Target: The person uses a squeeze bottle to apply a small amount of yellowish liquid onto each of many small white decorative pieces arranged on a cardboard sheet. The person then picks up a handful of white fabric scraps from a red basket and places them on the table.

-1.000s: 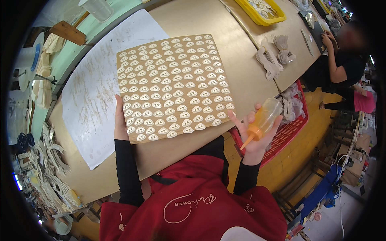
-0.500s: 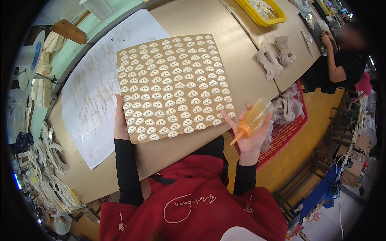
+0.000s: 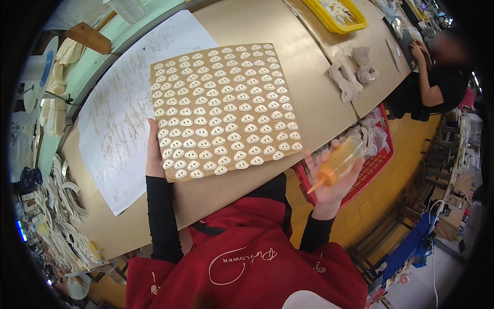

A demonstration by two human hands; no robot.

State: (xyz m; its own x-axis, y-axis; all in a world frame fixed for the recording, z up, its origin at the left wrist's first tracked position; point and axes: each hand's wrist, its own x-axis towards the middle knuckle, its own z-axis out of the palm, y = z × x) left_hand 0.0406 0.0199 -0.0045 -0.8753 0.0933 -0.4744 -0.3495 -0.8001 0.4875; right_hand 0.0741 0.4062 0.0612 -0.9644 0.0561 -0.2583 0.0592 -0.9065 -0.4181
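My left hand (image 3: 155, 157) grips the left edge of a thin, square brown board (image 3: 209, 174), its thumb showing at the side and the other fingers hidden underneath. Rows of small white, rounded-triangle pieces, each with two dark holes, cover the board, which is tilted above the table. To the right of the board, my right hand (image 3: 332, 191) is turned palm up. A clear squeeze bottle (image 3: 346, 158) with an orange cap and nozzle rests in it, fingers loosely around it. Its nozzle points down and left, away from the board.
A stained white sheet (image 3: 121, 139) lies on the tan table (image 3: 200, 206). Pale bundled strips (image 3: 343, 82) and a yellow tray (image 3: 329, 23) of white scraps sit beyond. A red crate (image 3: 380, 167) with bagged items stands below the table's right edge. Another person (image 3: 437, 85) works far right.
My right hand has moved right and slightly down with the squeeze bottle, away from the board's corner. The board and my left hand have hardly moved.
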